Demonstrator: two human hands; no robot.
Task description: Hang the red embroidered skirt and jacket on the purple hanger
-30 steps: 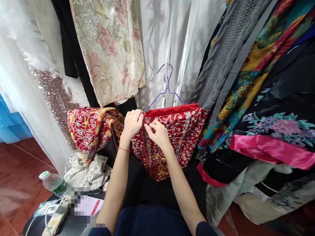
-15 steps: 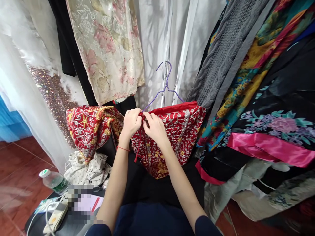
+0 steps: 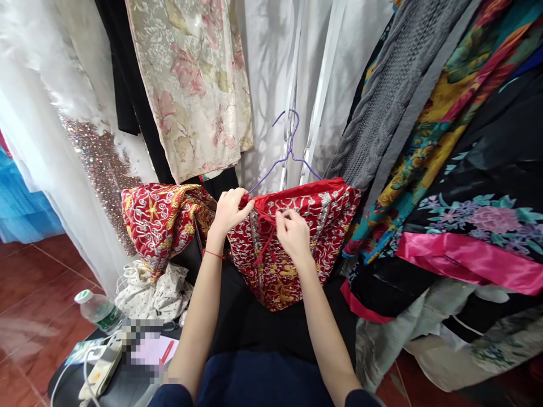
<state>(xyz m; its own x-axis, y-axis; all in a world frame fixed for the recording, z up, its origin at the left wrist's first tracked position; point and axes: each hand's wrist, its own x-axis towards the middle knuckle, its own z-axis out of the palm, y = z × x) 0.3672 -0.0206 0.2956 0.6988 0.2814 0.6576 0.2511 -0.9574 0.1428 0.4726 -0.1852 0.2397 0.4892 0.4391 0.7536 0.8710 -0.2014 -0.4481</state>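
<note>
A red skirt-like garment [image 3: 314,226] with silver and gold embroidery lies across my lap. Its red waistband edge runs along the top, and a purple wire hanger [image 3: 292,148] sticks up out of it. My left hand [image 3: 232,210] is closed on the garment's upper left corner, beside the hanger's left arm. To the right, my right hand [image 3: 292,230] pinches a red cord [image 3: 266,217] that comes from that corner; a loose end dangles below. Left of my left hand lies another bunched red embroidered piece [image 3: 156,220].
Clothes hang all around: a pale floral garment [image 3: 199,90], a grey knit [image 3: 382,107] and a black garment with a pink band [image 3: 470,260]. At lower left stand a water bottle [image 3: 99,311] and a power strip [image 3: 102,367] on a dark surface, beside spotted white cloth [image 3: 148,291].
My right hand has moved right from the garment's corner, drawing the red cord out with it. My left hand stays at the corner. The view has shifted slightly.
</note>
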